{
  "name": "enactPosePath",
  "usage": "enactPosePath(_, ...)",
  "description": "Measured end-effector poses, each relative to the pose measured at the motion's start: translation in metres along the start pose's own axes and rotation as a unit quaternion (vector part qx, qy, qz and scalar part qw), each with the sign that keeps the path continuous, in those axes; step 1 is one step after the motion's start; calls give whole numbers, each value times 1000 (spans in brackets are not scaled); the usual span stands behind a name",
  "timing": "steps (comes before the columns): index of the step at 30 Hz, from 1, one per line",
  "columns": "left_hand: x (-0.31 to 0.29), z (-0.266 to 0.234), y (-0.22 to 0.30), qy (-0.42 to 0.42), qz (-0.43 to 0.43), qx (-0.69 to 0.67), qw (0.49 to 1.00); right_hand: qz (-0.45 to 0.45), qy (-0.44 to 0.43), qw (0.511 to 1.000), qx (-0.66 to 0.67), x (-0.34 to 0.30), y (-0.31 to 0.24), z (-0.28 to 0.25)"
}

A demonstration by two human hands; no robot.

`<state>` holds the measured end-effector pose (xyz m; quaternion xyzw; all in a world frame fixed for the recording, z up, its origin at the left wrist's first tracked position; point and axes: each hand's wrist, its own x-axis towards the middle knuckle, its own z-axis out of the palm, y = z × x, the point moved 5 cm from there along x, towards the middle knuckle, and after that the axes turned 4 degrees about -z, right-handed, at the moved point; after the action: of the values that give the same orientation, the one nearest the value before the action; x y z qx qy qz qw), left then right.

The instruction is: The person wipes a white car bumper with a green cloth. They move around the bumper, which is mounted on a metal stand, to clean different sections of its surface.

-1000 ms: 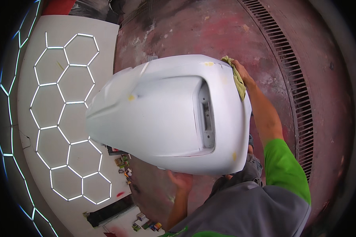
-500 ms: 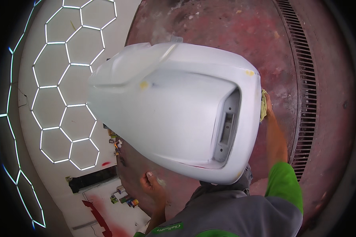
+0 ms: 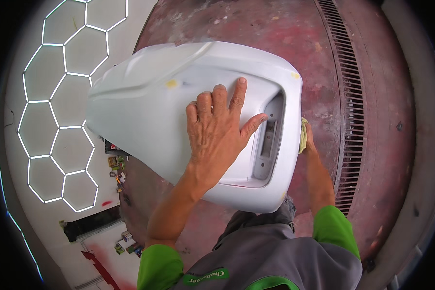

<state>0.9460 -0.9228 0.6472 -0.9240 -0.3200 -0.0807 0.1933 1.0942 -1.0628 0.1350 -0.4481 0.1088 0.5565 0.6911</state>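
A large white vehicle body panel (image 3: 154,125) with a smooth, dull finish spreads before me. Near its right end is a grey recess (image 3: 268,140) with small holes. Over the panel's middle lies my left hand (image 3: 217,116), fingers spread and palm down, the thumb reaching the recess; whether the palm presses on the surface I cannot tell. At the right edge my right hand (image 3: 310,136) grips a yellow-green cloth (image 3: 303,137) against the panel's side. Part of that hand is hidden behind the cloth and the panel. Yellow patches (image 3: 171,83) mark the surface.
A floor grate (image 3: 351,116) runs along the right over the stained reddish floor (image 3: 319,48). To the left, hexagonal light tubes (image 3: 58,100) shine over a pale surface. Several small cans and boxes (image 3: 126,241) stand at the lower left, near a black strip (image 3: 92,224).
My left hand has risen from below the panel, its curled fingers now spread over the middle. The right hand stays at the right edge with the cloth. The whole view has shifted slightly.
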Motion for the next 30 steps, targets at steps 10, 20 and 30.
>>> enactPosePath(10, -12, -6, 0, -23, -12, 19, 999, -11, 6, 1000, -11, -21, -9, 18)
enactPosePath(20, -12, -13, 4, -20, -22, 7, 1000, -24, 17, 999, -14, -30, -14, 26)
enactPosePath(30, -5, -7, 7, -37, -11, -29, 999, -8, 40, 997, 69, -22, 1, 11)
